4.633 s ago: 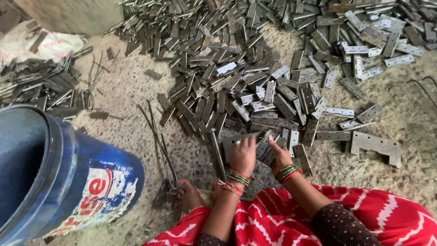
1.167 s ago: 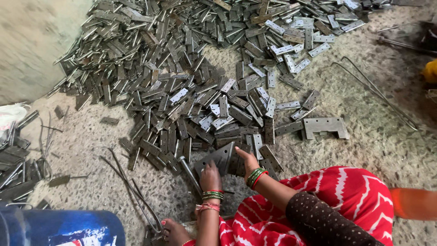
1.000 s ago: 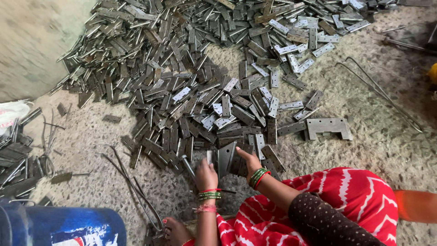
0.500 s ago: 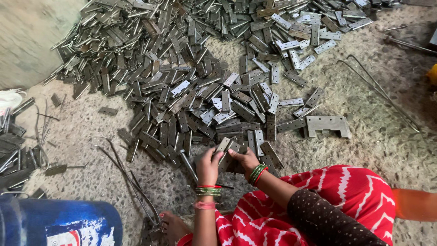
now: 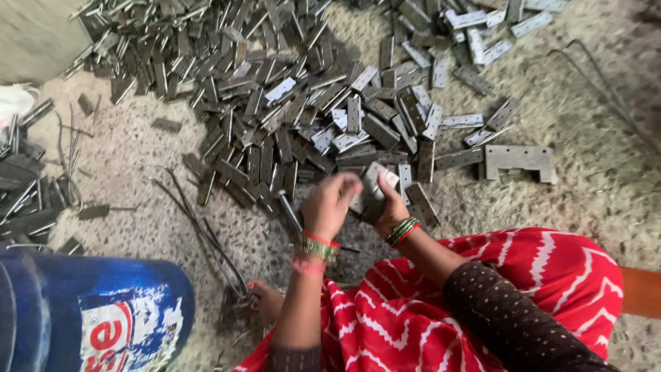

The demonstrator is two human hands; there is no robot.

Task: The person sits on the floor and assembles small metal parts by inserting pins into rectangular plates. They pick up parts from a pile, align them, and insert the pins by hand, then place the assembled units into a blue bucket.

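Note:
A flat grey metal hinge [image 5: 372,184] is held up between both of my hands, just above the floor. My left hand [image 5: 329,204] curls over its left edge. My right hand [image 5: 390,209] grips it from below and from the right. Both wrists wear green and red bangles. Directly beyond my hands spreads a big heap of similar metal hinges [image 5: 289,103]. A thin metal rod [image 5: 290,211] lies on the floor beside my left hand.
A blue plastic drum [image 5: 89,317] stands at the lower left. My bare foot [image 5: 265,301] rests on bent wires [image 5: 206,234]. A notched metal plate [image 5: 518,161] lies to the right. Another stack of hinges [image 5: 27,200] sits at the left edge. Red patterned cloth [image 5: 482,303] covers my lap.
My hands have lifted a hinge off the floor at the heap's near edge and brought it together between them. The view has shifted slightly.

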